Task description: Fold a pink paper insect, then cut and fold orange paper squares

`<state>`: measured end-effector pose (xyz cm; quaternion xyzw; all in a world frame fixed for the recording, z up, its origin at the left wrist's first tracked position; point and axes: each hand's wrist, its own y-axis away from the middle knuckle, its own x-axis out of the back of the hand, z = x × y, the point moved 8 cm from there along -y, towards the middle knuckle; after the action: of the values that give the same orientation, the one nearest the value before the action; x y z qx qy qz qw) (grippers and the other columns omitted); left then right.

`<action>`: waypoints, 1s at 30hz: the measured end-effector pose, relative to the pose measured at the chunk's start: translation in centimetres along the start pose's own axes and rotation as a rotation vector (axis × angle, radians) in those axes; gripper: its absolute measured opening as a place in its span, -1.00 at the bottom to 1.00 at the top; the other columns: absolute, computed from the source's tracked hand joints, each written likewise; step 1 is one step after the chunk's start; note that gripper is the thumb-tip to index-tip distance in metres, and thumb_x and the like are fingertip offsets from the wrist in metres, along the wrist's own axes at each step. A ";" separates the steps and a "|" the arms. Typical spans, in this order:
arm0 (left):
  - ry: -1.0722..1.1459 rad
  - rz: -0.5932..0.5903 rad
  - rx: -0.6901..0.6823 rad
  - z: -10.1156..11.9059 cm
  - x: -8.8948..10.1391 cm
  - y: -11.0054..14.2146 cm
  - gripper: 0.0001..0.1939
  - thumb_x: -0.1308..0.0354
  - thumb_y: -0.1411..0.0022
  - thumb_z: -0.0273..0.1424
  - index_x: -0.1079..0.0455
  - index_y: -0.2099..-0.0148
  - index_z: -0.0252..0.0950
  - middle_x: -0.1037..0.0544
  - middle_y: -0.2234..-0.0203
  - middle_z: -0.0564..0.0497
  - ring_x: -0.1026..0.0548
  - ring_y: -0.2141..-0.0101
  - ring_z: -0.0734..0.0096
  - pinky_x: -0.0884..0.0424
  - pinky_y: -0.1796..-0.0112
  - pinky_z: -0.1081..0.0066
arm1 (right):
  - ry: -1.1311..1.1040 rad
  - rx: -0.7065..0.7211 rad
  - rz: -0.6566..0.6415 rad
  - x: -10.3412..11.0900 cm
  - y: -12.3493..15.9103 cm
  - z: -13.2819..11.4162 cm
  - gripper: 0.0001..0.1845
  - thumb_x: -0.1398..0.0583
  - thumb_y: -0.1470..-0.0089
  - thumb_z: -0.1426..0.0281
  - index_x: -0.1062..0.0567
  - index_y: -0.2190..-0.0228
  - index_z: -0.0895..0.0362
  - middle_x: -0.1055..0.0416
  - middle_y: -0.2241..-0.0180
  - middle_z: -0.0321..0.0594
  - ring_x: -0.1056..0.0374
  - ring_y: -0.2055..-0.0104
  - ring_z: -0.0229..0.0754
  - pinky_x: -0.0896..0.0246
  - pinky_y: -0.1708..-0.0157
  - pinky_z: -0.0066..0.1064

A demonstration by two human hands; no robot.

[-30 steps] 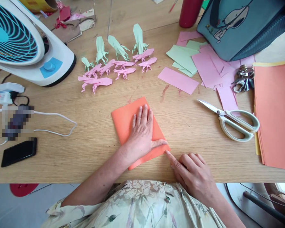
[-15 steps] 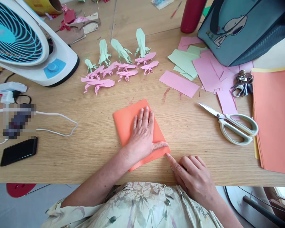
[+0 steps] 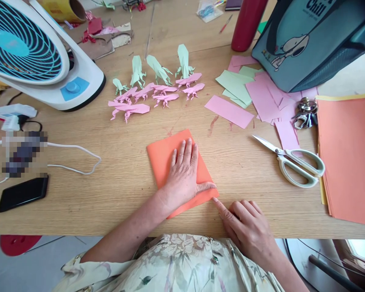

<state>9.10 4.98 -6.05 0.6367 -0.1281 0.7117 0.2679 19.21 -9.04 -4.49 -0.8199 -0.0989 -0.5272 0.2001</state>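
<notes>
A folded sheet of orange paper [image 3: 158, 158] lies on the wooden table in front of me. My left hand [image 3: 184, 172] is open and flat on top of it, with the thumb spread toward the paper's lower right corner. At that same corner, the stretched index finger of my right hand [image 3: 243, 221] touches the edge. The other fingers of this hand are curled in, and I see nothing in them. Part of the paper is hidden under my left hand and forearm.
Scissors [image 3: 292, 160] lie to the right, beside a stack of orange sheets [image 3: 349, 158]. Pink and green paper pieces [image 3: 229, 111] are scattered near a blue bag [image 3: 295, 52]. Folded paper figures [image 3: 164, 99] stand behind. Left are a fan [image 3: 79, 85] and a phone [image 3: 22, 194].
The camera view has shifted slightly, so the background sits a little differently. Both hands keep their places on the orange paper, with hardly any movement.
</notes>
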 end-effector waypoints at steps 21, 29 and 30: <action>-0.093 -0.032 0.012 -0.2 -0.4 0.0 0.26 -0.03 -0.06 0.30 0.27 -0.44 -0.57 0.23 -0.40 -0.34 0.24 -0.39 -0.09 0.13 -0.30 -0.05 | -0.008 0.012 0.032 -0.2 0.1 0.1 -0.54 -0.12 -0.24 0.56 -0.33 -0.16 0.34 -0.23 0.47 -0.24 -0.05 0.41 -0.19 0.10 0.38 -0.31; -0.098 -0.012 0.011 -0.2 -0.5 0.1 0.25 -0.01 -0.07 0.30 0.27 -0.44 -0.56 0.22 -0.41 -0.33 0.25 -0.39 -0.08 0.13 -0.30 -0.07 | 0.010 0.019 0.036 -0.3 0.1 0.1 -0.57 -0.10 -0.26 0.54 -0.35 -0.14 0.33 -0.22 0.47 -0.24 -0.04 0.41 -0.19 0.09 0.38 -0.31; -0.096 -0.009 0.011 -0.2 -0.4 0.1 0.25 -0.01 -0.07 0.30 0.28 -0.44 -0.55 0.22 -0.41 -0.32 0.26 -0.39 -0.08 0.13 -0.30 -0.08 | 0.007 0.017 0.034 -0.3 0.1 0.1 -0.57 -0.10 -0.26 0.54 -0.35 -0.14 0.33 -0.22 0.47 -0.25 -0.04 0.41 -0.19 0.08 0.38 -0.31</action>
<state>8.91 4.86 -6.47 0.6719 -0.1341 0.6799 0.2612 19.20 -9.10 -4.85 -0.8179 -0.0884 -0.5258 0.2163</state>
